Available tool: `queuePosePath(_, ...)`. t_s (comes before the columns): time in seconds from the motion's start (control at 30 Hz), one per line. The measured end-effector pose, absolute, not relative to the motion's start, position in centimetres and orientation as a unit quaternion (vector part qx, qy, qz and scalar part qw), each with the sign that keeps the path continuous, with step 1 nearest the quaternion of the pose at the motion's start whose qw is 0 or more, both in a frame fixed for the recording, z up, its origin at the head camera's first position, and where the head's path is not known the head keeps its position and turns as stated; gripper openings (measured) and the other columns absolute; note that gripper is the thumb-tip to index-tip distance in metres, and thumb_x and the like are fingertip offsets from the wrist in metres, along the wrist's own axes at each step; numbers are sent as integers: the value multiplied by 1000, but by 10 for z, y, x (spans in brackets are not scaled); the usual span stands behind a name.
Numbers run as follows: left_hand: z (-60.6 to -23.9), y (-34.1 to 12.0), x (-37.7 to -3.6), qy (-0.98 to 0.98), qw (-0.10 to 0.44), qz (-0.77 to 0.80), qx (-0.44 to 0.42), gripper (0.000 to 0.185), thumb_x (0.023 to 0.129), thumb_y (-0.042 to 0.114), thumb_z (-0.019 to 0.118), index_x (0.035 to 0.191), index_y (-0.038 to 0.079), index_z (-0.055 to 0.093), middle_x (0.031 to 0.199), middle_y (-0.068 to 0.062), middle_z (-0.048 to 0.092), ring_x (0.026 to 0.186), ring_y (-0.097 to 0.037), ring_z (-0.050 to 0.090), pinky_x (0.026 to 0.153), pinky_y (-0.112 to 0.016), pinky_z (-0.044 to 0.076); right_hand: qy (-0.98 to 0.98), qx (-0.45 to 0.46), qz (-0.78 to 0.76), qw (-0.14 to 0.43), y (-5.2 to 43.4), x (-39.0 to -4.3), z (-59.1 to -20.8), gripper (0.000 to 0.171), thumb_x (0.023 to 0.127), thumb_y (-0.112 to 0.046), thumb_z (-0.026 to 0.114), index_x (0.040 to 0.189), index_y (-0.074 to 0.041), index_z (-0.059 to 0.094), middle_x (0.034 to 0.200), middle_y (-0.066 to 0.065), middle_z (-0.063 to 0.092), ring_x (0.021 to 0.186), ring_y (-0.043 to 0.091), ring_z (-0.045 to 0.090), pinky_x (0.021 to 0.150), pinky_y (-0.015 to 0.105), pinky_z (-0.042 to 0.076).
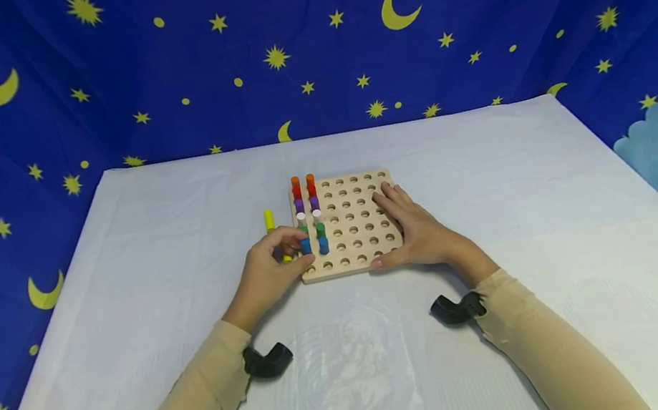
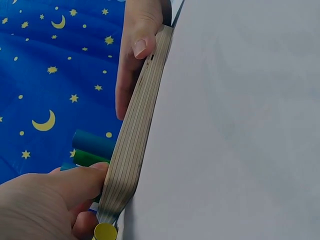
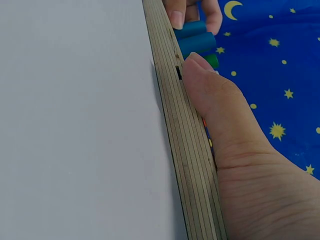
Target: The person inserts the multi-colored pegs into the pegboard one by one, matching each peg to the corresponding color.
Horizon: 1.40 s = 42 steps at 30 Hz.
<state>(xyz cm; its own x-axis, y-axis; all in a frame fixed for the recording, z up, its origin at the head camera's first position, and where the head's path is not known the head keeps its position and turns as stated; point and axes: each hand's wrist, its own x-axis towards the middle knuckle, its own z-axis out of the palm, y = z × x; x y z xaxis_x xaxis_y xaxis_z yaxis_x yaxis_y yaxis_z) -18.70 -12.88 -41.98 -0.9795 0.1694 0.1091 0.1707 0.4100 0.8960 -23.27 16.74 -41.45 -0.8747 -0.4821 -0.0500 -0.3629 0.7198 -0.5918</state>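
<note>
From my remote seat, a square pale wooden pegboard drilled with rows of round holes lies at the middle of the white-covered tabletop, and both hands are at it. The left hand curls its fingers round a short blue wooden peg at the near end of the board's leftmost column, apparently seating it. The right hand lies flat, fingers straight, across the board's right side, its thumb along the near edge, steadying it. The two left columns already carry orange, purple, white, green and blue pegs; every column to their right stands bare. A yellow wooden peg lies on the cloth just left of the board. By my reading, the filling is barely begun.
</note>
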Motion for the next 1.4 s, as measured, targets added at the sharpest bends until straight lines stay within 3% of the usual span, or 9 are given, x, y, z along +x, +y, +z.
queuePosePath(0.57,-413,-137,-182,-835,-3,-543,-89,40,79,24,85,114,14,68,104,-6,65,97,-20,56,87,-36,46,922,-228,-297,102,167,-233,-415,130,63,-58,87,161,-20,10,168,3,-6,155,28,-8,122,57,5)
queuePosePath(0.7,-411,-147,-182,-829,31,-549,-99,31,89,20,75,117,9,66,102,-10,64,93,-21,54,83,-34,43,922,-227,-297,103,166,-232,-414,130,64,-57,87,161,-19,10,168,3,-6,155,28,-7,122,57,5)
queuePosePath(0.83,-411,-158,-185,-865,58,-488,-103,27,96,13,61,121,8,65,89,-6,59,79,-21,48,85,-36,34,922,-226,-295,105,166,-232,-413,129,64,-57,87,161,-19,10,168,4,-6,155,28,-8,122,56,5)
queuePosePath(1.0,-414,-166,-188,-915,22,-388,-110,38,95,24,65,130,10,60,79,-1,57,77,-21,46,89,-41,25,923,-223,-296,106,166,-231,-412,129,65,-55,88,161,-18,10,168,4,-6,155,28,-8,122,56,4)
queuePosePath(1.23,-417,-163,-188,-935,8,-339,-103,48,93,31,67,135,9,59,75,1,55,81,-22,45,82,-36,23,922,-222,-297,108,166,-231,-412,129,65,-55,87,161,-20,9,168,2,-7,155,27,-8,122,56,4)
queuePosePath(1.4,-416,-163,-186,-936,11,-337,-99,45,92,31,70,131,10,62,84,-1,57,88,-23,47,84,-38,25,923,-221,-295,108,165,-231,-413,129,65,-55,88,161,-20,9,168,2,-7,155,28,-8,122,57,5)
